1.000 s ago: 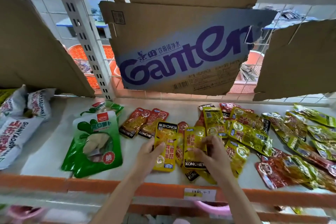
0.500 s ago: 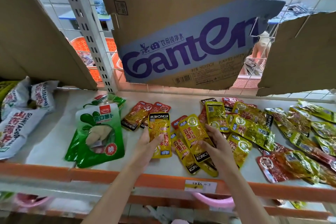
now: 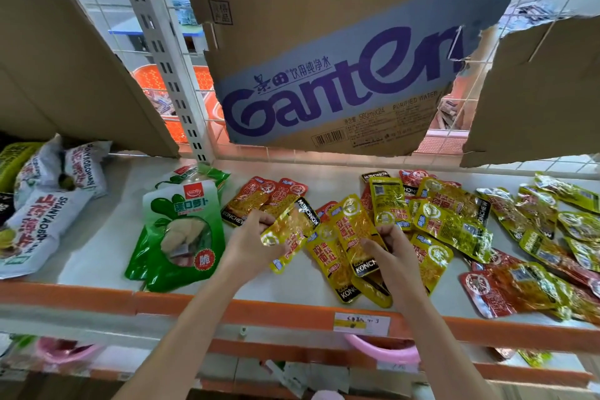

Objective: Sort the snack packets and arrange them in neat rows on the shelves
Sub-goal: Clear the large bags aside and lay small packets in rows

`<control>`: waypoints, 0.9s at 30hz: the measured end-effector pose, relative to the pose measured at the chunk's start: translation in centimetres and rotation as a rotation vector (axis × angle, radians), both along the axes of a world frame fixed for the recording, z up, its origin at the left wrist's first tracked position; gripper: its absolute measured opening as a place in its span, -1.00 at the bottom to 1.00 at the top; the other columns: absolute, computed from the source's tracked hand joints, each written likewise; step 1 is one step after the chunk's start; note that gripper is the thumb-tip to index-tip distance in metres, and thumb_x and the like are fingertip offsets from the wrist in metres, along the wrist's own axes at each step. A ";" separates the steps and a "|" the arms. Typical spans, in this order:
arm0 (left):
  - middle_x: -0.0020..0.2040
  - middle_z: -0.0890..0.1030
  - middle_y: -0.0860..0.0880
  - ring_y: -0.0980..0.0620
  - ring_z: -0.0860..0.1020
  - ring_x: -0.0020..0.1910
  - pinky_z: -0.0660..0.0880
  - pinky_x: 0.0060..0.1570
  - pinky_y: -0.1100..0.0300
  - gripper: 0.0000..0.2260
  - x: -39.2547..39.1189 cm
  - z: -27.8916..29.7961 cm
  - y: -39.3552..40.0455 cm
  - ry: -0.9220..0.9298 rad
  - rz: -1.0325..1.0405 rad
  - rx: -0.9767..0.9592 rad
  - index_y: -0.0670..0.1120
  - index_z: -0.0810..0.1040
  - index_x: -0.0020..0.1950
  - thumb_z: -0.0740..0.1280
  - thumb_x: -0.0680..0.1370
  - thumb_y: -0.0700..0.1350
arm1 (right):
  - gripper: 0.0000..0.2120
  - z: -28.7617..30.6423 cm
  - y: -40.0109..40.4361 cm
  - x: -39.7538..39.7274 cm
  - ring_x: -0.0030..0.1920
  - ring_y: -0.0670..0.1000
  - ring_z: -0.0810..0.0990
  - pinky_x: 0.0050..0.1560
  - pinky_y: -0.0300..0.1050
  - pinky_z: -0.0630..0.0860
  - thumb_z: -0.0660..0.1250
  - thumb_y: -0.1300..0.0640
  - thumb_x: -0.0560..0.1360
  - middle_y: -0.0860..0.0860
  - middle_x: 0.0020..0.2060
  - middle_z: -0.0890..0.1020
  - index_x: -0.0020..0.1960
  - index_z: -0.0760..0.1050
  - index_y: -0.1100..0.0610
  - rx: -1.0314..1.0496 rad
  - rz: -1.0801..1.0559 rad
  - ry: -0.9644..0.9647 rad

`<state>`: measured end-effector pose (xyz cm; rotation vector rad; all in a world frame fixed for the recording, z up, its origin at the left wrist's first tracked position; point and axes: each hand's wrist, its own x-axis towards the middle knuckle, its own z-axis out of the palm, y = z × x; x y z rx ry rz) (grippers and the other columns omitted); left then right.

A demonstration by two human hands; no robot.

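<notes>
Yellow foil snack packets lie scattered across a pale shelf (image 3: 97, 230) with an orange front edge, seen from the head camera as a person reaches in with 2 bare hands. The left hand (image 3: 250, 245) has its fingers curled round a tilted yellow packet (image 3: 289, 230), lifted off the shelf, its black end band pointing up and to the right. The right hand (image 3: 394, 248) pinches the lower part of a second yellow packet (image 3: 352, 230), which lies on top of a small heap of yellow packets (image 3: 328, 256) near the shelf's front edge. Just behind the left hand, 2 red packets (image 3: 259, 198) lie side by side. To the right, a loose spread of yellow and red packets (image 3: 454, 221) overlaps all the way to the frame's edge. To the left of the hands lies a green pouch (image 3: 181, 230) with a clear window, resting on another green pouch. Farther left, white bags (image 3: 42, 214) with red lettering are piled at the shelf's end. Above the shelf, a torn cardboard sheet (image 3: 341, 84) with large purple lettering hangs against a wire grid, between 2 plain cardboard panels. A paper price label (image 3: 362, 323) sits on the orange edge below the right hand, and a pink bowl (image 3: 383, 352) shows on the level beneath.
</notes>
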<state>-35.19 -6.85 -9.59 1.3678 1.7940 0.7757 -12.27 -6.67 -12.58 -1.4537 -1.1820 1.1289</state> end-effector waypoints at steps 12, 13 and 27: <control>-0.20 0.64 -0.13 -0.02 0.59 -0.24 0.53 -0.25 0.14 -0.85 -2.7 2.8 0.4 -0.470 0.139 0.044 -0.18 0.58 -0.10 0.48 0.38 -0.27 | -0.70 4.0 0.6 -4.0 -0.37 -0.09 0.60 -0.44 -0.28 0.47 0.28 0.50 0.41 0.00 -0.32 0.62 -0.02 0.41 0.14 -0.118 0.120 0.448; -0.22 0.63 -0.12 -0.03 0.59 -0.26 0.52 -0.26 0.13 -0.87 -2.7 2.2 0.4 -0.473 0.170 0.032 -0.18 0.57 -0.12 0.47 0.39 -0.26 | -0.69 3.8 0.4 -4.7 -0.32 -0.08 0.63 -0.44 -0.28 0.47 0.29 0.50 0.41 0.00 -0.28 0.64 0.00 0.42 0.15 -0.130 0.193 0.416; 0.03 0.53 -0.07 -0.03 0.51 0.05 0.32 0.00 0.35 -0.79 -4.3 -1.8 0.2 0.393 0.021 0.313 -0.16 0.60 0.05 0.41 0.43 -0.28 | -0.56 2.9 -0.2 -11.0 0.10 0.15 0.54 -0.09 -0.05 0.42 0.25 -0.07 0.51 0.08 0.14 0.48 0.27 0.25 0.15 -0.003 0.549 -1.062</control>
